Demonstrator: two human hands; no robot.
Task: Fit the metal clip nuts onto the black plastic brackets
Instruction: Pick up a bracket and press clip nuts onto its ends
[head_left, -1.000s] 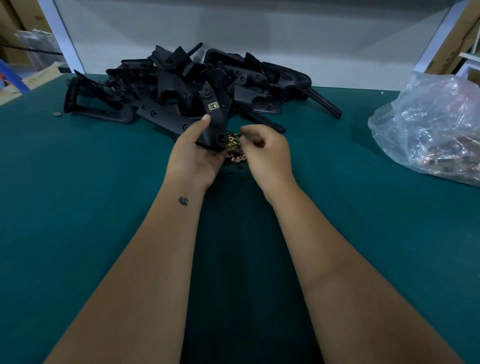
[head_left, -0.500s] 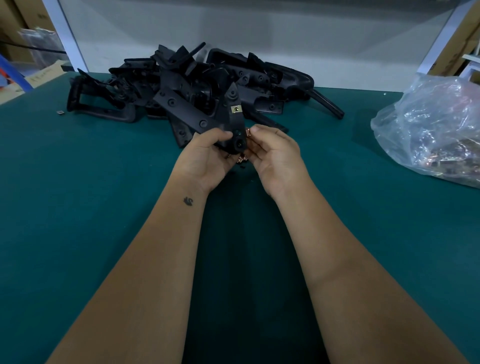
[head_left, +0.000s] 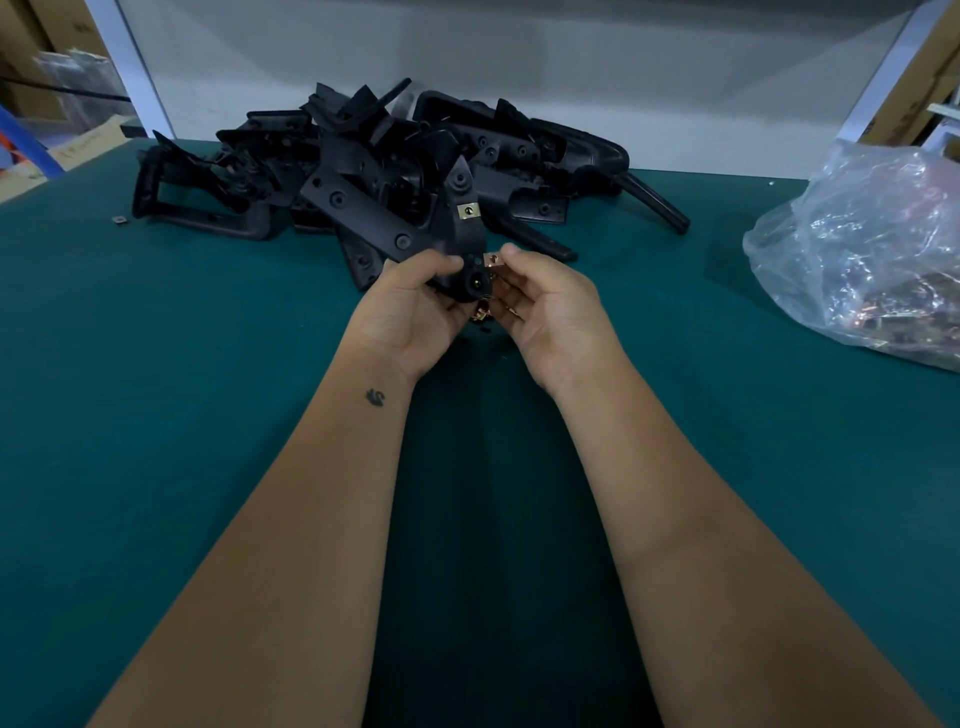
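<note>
My left hand (head_left: 410, 306) grips a black plastic bracket (head_left: 460, 234) by its lower end, above the green table. One brass clip nut (head_left: 468, 210) sits clipped on the bracket's upper part. My right hand (head_left: 545, 301) pinches a second metal clip nut (head_left: 492, 260) at the fingertips, right against the bracket's right edge. A few loose clip nuts (head_left: 480, 314) show on the table under my hands, mostly hidden.
A heap of black plastic brackets (head_left: 374, 156) fills the back centre of the green table (head_left: 156, 389). A clear plastic bag (head_left: 872, 249) holding metal parts lies at the right. One small stray part (head_left: 120, 219) sits at the far left. A white wall closes the back.
My right hand came up off the loose nuts with a clip nut pinched and brought it to the bracket's edge. My left hand turned the bracket more upright.
</note>
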